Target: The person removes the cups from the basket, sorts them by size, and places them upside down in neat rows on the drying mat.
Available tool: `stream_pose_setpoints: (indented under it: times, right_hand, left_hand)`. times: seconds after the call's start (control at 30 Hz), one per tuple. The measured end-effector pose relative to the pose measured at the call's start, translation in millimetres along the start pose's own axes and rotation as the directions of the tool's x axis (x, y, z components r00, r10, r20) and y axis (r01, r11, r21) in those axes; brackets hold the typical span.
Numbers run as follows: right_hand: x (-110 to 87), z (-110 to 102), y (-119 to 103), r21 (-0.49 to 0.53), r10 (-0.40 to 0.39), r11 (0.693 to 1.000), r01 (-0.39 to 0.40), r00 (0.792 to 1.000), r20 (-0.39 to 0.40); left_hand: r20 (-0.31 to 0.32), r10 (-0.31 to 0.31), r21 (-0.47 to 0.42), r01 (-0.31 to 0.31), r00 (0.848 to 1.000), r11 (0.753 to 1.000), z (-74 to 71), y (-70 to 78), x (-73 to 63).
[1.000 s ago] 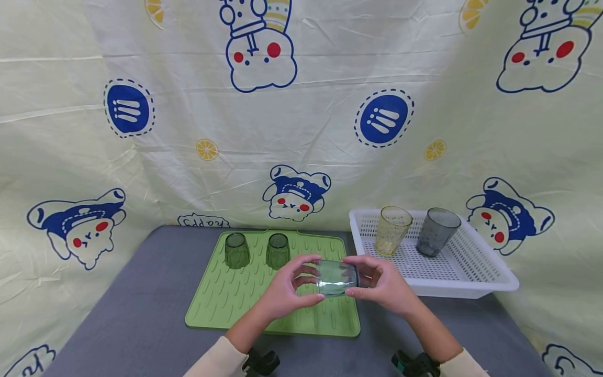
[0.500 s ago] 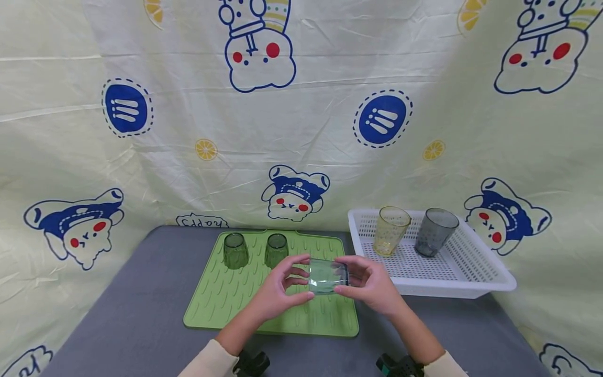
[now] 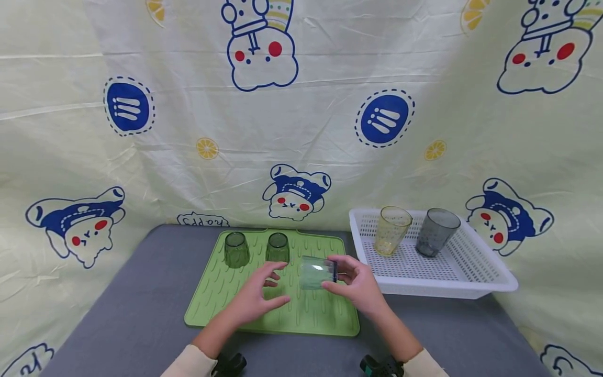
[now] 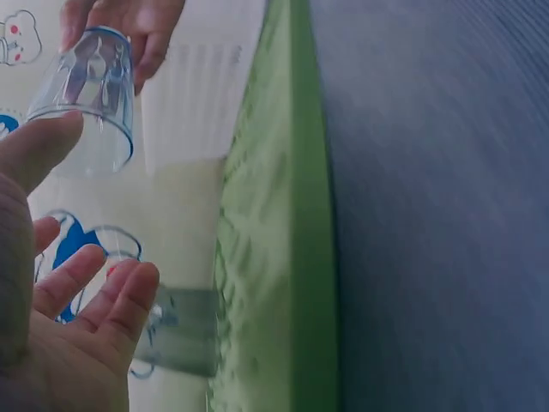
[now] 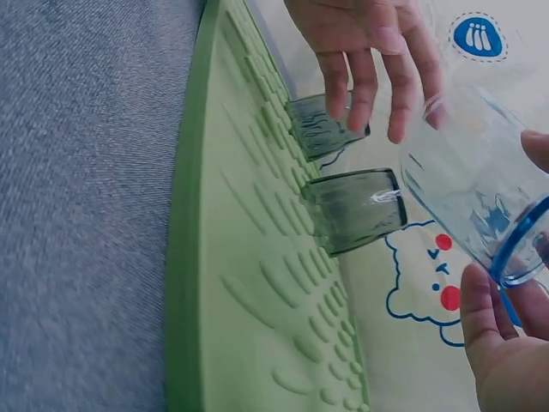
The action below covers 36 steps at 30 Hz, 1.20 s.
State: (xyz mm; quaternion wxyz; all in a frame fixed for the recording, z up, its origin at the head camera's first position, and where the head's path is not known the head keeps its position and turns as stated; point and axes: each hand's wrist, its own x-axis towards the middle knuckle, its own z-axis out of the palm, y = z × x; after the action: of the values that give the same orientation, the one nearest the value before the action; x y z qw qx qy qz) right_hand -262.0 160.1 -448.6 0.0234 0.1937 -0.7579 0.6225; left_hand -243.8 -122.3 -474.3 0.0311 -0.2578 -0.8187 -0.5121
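A clear, faintly bluish drinking glass [image 3: 314, 273] lies sideways in the air above the green drying mat [image 3: 320, 319]. My right hand [image 3: 359, 285] grips it by its base, fingers and thumb on either side; the mouth points left. My left hand [image 3: 256, 295] is off the glass, a little to its left, with fingers and thumb spread and nothing between them. In the right wrist view the glass [image 5: 472, 180] shows a blue-edged base near the right fingers. Two dark green glasses, one at left [image 3: 236, 250] and one beside it [image 3: 278, 247], stand upside down at the mat's back.
A white perforated basket [image 3: 452, 288] stands right of the mat. In it, a yellowish glass [image 3: 393, 230] and a grey glass [image 3: 437, 232] stand mouth up, both tilted. Grey cloth [image 3: 141, 314] covers the table, and a printed curtain [image 3: 301, 115] hangs behind.
Both hands have shifted left with the glass. My left hand has let go of the glass's mouth end and drawn away to the left; my right hand still holds the base.
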Motion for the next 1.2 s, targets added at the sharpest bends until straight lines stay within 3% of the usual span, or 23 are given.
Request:
stream_pose_setpoints:
  times: [0.27,0.43,0.8,1.0,1.2]
  right_hand:
    - [7.6,10.7,10.3,-0.005,0.044,0.999,-0.045,0.996,-0.083]
    - [11.6,17.1,14.0,0.016,0.077,0.997,-0.075,0.991,-0.113]
    - [25.0,30.4,22.4,-0.058,0.094,0.993,-0.107,0.977,-0.193]
    - [31.8,34.2,27.7,-0.055,0.077,0.994,-0.091,0.973,-0.217]
    - [35.4,38.0,25.7,-0.079,0.079,0.992,-0.101,0.966,-0.246]
  left_hand:
    - [-0.046,-0.035,0.169,0.042,0.998,0.985,-24.1,-15.7,-19.5]
    - [-0.094,-0.102,0.248,0.122,0.99,0.961,-38.8,-22.0,-31.0]
    - [-0.134,-0.128,0.486,0.178,0.983,0.856,-70.3,-34.0,-54.6]
    - [-0.148,-0.206,0.574,0.254,0.967,0.779,-88.7,-40.9,-70.4]
    - [-0.126,-0.284,0.626,0.298,0.951,0.721,-102.0,-43.3,-83.2]
